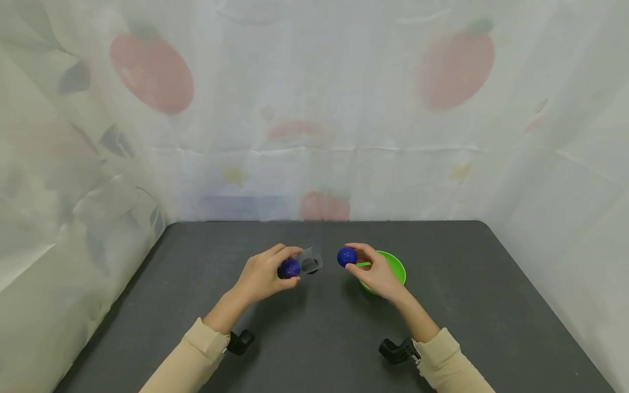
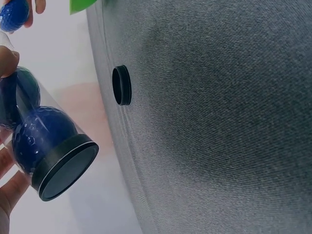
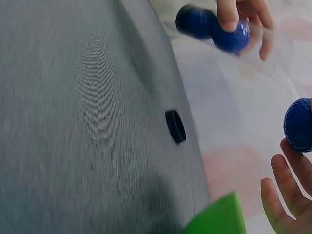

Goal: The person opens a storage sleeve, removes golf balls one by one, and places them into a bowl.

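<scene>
Beige long sleeves (image 1: pixel 196 355) — black wrist-mounted cameras (image 1: pixel 241 342) — bare hands.

Dark grey table (image 1: pixel 491 305); fruit-printed curtain (image 1: pixel 314 109)

Right hand (image 3: pixel 287 195) by blue ball (image 3: pixel 299 124), black cap (image 3: pixel 175 126) on table (image 3: pixel 73 122)

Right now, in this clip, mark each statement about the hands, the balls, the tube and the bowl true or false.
1. The right hand holds a blue ball. True.
2. The left hand holds a red cup. False: it grips a clear tube with blue balls inside.
3. The tube's far end has a black cap on it. True.
4. The green bowl sits by the left hand. False: it sits under the right hand.
5. A loose black cap lies on the dark table. True.
6. The ball in the right hand is already inside the tube. False: it is apart from the tube.
</scene>
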